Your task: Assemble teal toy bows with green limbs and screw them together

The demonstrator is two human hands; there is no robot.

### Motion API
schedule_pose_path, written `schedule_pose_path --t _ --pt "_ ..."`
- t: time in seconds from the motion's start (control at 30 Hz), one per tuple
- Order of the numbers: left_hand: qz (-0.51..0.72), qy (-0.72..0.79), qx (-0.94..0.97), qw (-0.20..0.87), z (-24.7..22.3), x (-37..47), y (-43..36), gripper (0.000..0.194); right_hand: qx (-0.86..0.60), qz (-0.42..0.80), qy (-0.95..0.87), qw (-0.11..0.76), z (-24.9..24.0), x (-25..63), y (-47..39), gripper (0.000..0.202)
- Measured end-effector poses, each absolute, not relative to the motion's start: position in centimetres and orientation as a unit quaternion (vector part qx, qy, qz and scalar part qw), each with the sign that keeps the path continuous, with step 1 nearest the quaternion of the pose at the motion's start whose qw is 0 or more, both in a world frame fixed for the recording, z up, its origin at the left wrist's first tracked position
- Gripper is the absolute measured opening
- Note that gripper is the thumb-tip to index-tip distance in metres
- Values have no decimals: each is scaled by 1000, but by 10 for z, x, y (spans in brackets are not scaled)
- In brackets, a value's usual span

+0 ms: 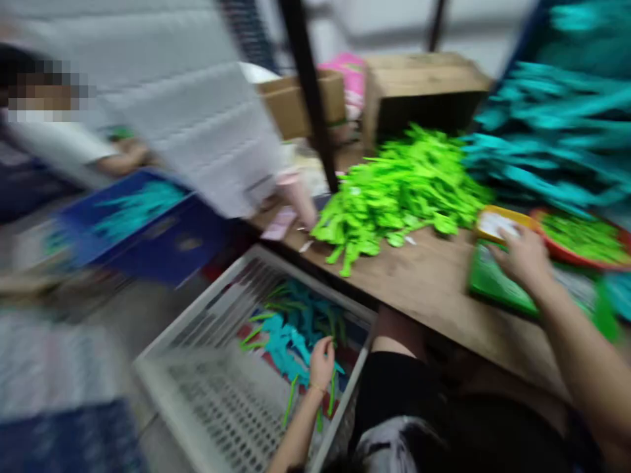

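Left hand [322,361]: it is low inside the crate [251,371], fingers bent, at the turquoise pieces [280,341]; whether they close on one of them, I cannot tell. A thin band [317,389] goes around its wrist.
Turquoise pieces: they lie in a loose group at the left hand, mostly to its left and ahead of it; thin green strips [290,399] lie among them.
Crate: it is pale, with slotted walls, and surrounds the left hand, which is nearer to its right wall.
Right hand [525,257]: it is over the table [404,270], with the fingertips at the yellow tray [482,228]; because of blur I cannot say if it grips something or only touches.
Yellow tray: it is just ahead of the right hand and carries white contents [497,225], partly covered by the fingers.
Green box [499,274]: it is beneath the right hand, partly hidden by it.
Red bowl [562,249]: it stands just to the right of the right hand, with small green pieces [584,238] inside.
Bright green heap [409,190]: it lies on the table, left of the right hand and ahead of the left hand.
Large turquoise heap [557,138]: it rises beyond the right hand, behind the red bowl.
Blue bin [172,246]: it is well apart from the left hand, ahead and to the left; a co-worker's arm [121,161] is beyond it.
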State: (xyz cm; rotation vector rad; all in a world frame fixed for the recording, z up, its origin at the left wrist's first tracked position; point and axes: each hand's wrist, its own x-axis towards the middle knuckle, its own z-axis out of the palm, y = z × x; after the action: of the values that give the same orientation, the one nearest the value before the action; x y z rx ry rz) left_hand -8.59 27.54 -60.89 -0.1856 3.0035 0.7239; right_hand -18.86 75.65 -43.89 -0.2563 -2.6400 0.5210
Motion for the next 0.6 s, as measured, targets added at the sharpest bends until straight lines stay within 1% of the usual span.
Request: schedule_pose_path --t 0.03,0.07,0.13,0.23,0.27,0.33,0.43,0.47,0.53,0.6 --pt "236 971 -21 7 -602 -98 281 32 -125 167 -958 199 -449 -167 764 43" --pt "241 970 17 -8 -594 -110 290 34 -125 148 -963 185 -460 -147 770 43" --pt "260 960 93 -52 -575 -133 321 33 -128 130 -966 181 -480 -110 783 42" --pt "306 906 252 -151 -541 -151 402 26 -178 98 -963 175 -505 -55 803 39" --pt "310 883 314 -160 -530 -153 435 25 -192 91 -962 171 -512 -39 810 39" --pt "281 862 404 -119 -513 -160 504 26 -197 101 -961 167 -525 -17 826 38" --pt "181 891 415 -41 -505 -177 593 39 -192 140 -955 176 -540 -10 845 33" --pt "150 902 405 -20 -505 -183 613 38 -194 150 -952 181 -543 -12 850 32" --pt "106 916 386 3 -508 -195 638 26 -202 163 -947 191 -548 -20 857 31" --pt "85 919 385 2 -507 -206 648 24 -205 177 -942 199 -548 -28 859 29"
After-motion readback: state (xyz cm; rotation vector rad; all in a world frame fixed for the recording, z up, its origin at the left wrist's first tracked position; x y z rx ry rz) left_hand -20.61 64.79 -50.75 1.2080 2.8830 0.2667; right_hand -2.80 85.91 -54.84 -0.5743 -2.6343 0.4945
